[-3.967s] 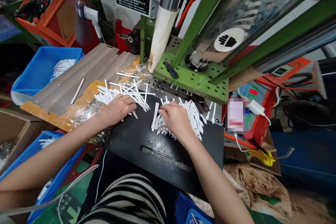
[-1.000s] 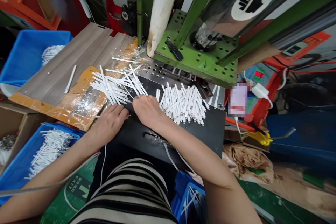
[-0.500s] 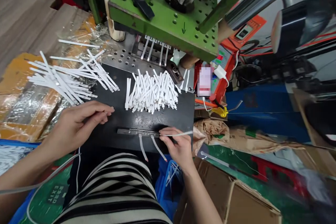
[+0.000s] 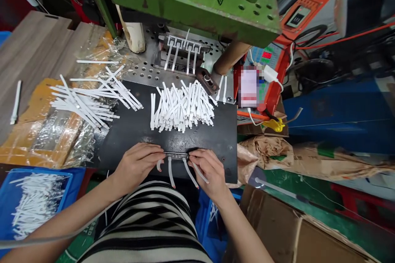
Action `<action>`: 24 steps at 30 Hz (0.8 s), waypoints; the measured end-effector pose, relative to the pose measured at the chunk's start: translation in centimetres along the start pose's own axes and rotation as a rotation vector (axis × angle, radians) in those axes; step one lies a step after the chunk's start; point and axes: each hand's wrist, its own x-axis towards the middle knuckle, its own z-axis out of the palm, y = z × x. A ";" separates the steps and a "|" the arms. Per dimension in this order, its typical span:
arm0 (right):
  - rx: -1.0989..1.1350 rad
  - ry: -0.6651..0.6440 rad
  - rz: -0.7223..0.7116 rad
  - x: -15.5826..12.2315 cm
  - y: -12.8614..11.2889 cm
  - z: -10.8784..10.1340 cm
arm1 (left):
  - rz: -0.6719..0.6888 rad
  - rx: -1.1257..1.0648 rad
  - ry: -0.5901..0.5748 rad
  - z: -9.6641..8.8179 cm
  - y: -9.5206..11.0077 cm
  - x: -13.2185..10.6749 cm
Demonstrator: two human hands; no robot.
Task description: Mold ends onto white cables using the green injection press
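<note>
Both hands rest at the near edge of a black plate [image 4: 132, 131]. My left hand [image 4: 137, 164] pinches a white strip at the left end of a narrow metal bar [image 4: 175, 155]. My right hand [image 4: 208, 170] pinches another white strip at the bar's right end. Two more strips [image 4: 171, 172] hang down from the bar between the hands. A pile of short white strips [image 4: 182, 107] lies on the plate beyond the hands. Longer white strips [image 4: 89, 98] are scattered to the left.
A green press [image 4: 191, 0] stands behind the plate, with several strips in its fixture [image 4: 182, 51]. A blue bin [image 4: 33, 201] of white strips sits at lower left, cardboard boxes [image 4: 296, 230] at lower right. An orange control box [image 4: 271, 65] is on the right.
My left hand has come from left of the plate down to the metal bar and now pinches a strip there. The right hand has bent its strip downward. The view has tilted down slightly.
</note>
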 end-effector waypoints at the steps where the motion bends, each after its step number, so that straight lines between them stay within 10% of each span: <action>1: 0.000 0.003 0.003 0.0 0.0 0.1 | 0.003 0.029 -0.013 0.1 0.0 0.0; 6: -0.015 -0.003 0.012 -0.2 -0.3 0.0 | 0.050 0.130 -0.001 0.4 0.2 0.6; 9: -0.007 -0.227 0.020 1.2 -0.5 -2.0 | 0.088 0.150 0.027 0.3 0.7 1.0; 14: -0.109 -0.476 -0.045 9.5 2.4 -5.3 | 0.035 0.000 -0.244 -1.8 -0.2 2.8; 18: -0.547 -0.171 0.088 20.5 7.3 -4.6 | 0.085 -0.032 -0.309 -4.9 -5.9 9.4; 24: -0.676 -0.043 0.059 30.3 10.3 -2.0 | -0.196 0.317 0.048 -5.4 -16.1 23.6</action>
